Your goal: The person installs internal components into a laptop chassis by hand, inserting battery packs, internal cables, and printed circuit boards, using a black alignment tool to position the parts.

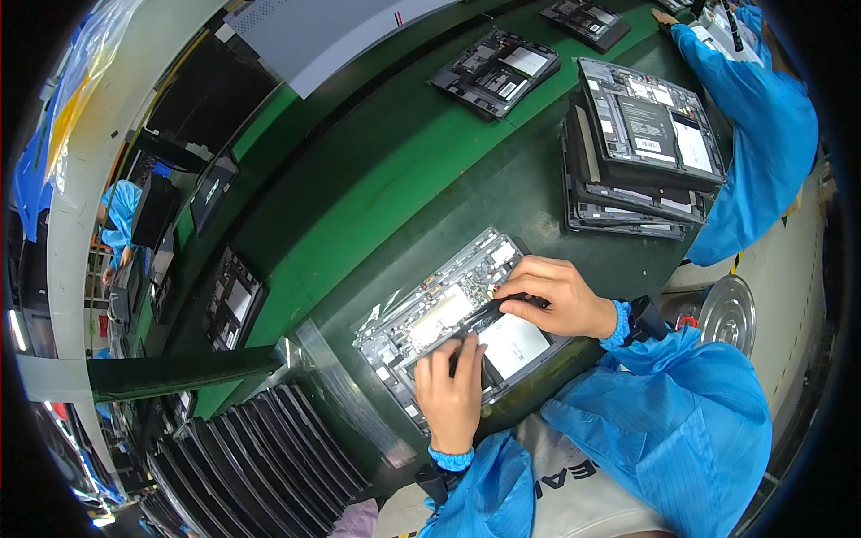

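An opened laptop base (439, 314) lies tilted on the dark green bench before me, its circuit boards and a white rectangular panel (513, 348) exposed. My right hand (563, 298) is over its far right part, thumb and fingers closed on a thin black piece (489, 317) that slants across the middle of the base. My left hand (450, 387) is at the near side, fingers bent and pressed close together at the other end of that black piece. The fingers hide much of it, so its exact kind cannot be made out.
A stack of opened laptop bases (639, 134) stands at the far right, near a co-worker's blue sleeve (762, 134). Other bases (495, 72) rest along the green strip. Several dark panels (260, 448) stand upright in a row at lower left. A round metal stool (728, 314) is at right.
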### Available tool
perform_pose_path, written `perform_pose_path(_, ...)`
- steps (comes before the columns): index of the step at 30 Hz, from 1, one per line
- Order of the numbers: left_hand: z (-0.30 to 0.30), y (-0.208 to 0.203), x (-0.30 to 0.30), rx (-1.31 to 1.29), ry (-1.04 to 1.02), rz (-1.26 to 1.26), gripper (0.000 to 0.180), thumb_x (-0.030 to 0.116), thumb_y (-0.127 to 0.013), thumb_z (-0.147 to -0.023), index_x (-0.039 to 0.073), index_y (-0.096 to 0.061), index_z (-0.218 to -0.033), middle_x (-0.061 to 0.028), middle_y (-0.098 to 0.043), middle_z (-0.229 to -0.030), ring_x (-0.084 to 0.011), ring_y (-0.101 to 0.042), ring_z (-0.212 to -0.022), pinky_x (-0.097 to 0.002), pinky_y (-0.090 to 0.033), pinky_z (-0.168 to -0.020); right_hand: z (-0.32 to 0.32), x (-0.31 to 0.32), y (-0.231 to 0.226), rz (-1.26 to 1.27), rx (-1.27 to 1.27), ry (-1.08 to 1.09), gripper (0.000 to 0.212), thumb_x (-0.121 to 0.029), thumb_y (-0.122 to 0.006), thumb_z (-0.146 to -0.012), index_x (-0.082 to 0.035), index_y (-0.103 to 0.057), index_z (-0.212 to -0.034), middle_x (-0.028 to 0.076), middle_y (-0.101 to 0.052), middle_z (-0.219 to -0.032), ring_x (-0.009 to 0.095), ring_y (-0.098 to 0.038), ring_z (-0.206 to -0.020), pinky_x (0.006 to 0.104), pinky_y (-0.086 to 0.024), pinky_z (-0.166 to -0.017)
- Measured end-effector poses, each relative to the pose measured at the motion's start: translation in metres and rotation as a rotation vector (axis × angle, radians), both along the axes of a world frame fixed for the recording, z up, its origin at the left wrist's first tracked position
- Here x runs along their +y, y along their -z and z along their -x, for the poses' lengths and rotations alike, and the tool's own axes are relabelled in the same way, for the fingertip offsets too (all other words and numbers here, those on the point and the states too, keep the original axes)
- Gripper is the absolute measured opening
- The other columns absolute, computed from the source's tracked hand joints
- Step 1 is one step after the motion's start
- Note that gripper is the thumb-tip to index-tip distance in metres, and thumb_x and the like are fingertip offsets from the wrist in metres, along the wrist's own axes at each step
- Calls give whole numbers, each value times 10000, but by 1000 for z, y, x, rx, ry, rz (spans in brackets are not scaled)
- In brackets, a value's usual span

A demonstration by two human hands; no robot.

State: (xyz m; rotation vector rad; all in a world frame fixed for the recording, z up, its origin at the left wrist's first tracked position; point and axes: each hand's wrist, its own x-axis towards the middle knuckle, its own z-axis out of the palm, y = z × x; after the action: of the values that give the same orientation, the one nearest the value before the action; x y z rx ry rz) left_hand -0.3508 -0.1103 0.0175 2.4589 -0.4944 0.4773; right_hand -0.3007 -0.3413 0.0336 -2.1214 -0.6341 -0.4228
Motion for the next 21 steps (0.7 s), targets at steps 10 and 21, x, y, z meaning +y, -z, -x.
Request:
perform_pose_path(10,3,-2,11,-69,97,-176,360,168,-847,-845,89,-781,-1189,28,-726,-1337,-234,-633,-1027,-384,-470,-881,-5,2,-1,125,-69,-35,197,-142,-830,-865,-50,-742,-1016,68,-646,-912,256,-665,-788,379,-540,-665)
perform_pose_path(21,2,-2,11,-76,95,-170,347,138,-842,-838,80,-786,-1176,28,-739,-1308,-223,-632,-988,-370,-461,-865,-9,4,-5,230,-109,-89,195,-132,-817,-850,-55,-755,-1018,39,-634,-944,231,-667,-842,362,-551,-679)
